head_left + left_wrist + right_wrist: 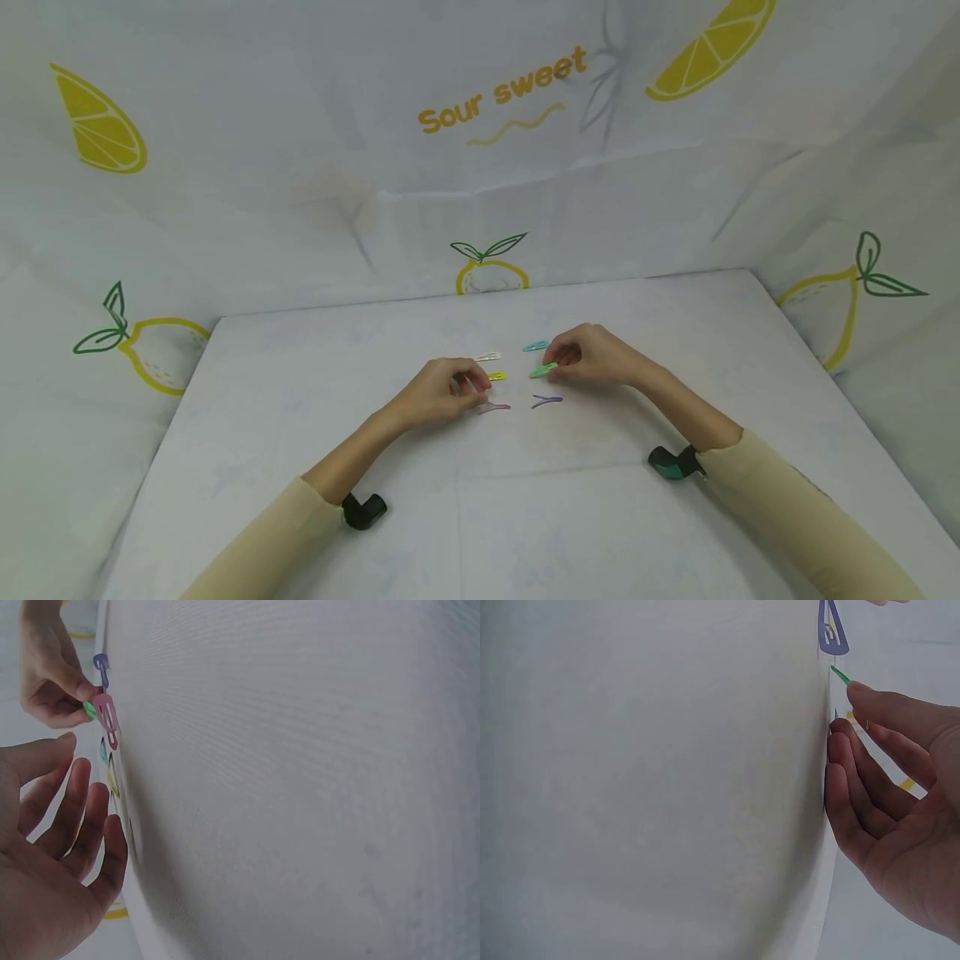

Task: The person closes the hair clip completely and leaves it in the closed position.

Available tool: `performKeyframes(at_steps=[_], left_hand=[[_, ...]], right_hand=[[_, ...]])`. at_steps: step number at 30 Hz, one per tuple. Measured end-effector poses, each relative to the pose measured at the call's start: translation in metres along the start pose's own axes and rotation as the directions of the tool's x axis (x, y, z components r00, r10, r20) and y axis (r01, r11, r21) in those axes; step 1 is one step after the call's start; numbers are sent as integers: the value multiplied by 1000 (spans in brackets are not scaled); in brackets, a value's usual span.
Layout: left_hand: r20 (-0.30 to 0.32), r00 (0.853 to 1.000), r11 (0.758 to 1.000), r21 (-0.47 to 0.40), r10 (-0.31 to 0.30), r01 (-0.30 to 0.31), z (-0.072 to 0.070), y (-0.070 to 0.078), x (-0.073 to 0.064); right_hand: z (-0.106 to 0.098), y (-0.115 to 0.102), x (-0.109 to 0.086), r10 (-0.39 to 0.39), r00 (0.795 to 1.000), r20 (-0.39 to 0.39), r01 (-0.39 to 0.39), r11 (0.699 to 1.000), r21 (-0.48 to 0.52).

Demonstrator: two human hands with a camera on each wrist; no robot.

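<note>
Right hand [596, 357] pinches green clip [542, 371], toward back edge of table [570, 525].
Left hand [438, 392] holds nothing, fingers apart; pink clip [497, 407], partly covered in head view, shows whole from left wrist.

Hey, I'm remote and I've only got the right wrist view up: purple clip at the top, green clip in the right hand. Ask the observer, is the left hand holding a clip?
Observer: No. In the left wrist view, the left hand holds nothing.
Operator: Okay. Which clip lies just left of the purple clip?
Observer: A pink clip; the head view shows the two apart.
Operator: And past the pink one, going away from the person?
Observer: A yellow clip comes next, with a white clip beyond it in the head view.
</note>
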State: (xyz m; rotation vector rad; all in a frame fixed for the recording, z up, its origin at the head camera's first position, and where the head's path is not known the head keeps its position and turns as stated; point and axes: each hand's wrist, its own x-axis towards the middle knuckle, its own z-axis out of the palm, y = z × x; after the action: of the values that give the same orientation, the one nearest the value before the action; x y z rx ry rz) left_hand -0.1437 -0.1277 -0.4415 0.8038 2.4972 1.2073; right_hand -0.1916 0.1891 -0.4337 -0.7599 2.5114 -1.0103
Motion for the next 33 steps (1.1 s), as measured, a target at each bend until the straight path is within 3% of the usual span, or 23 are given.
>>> performKeyframes(at_steps=[14,22,33], left_hand=[[16,1000,1000,12,8,-9,2,-4,-2],[35,999,1000,18,-24,24,4,-6,-2],[37,999,999,47,-20,18,6,-7,-1]], right_hand=[[-1,-3,2,-7,1000,22,8,999,-54],[1,-4,4,15,1000,18,-13,996,-90],[1,-3,4,10,1000,21,-8,997,-83]])
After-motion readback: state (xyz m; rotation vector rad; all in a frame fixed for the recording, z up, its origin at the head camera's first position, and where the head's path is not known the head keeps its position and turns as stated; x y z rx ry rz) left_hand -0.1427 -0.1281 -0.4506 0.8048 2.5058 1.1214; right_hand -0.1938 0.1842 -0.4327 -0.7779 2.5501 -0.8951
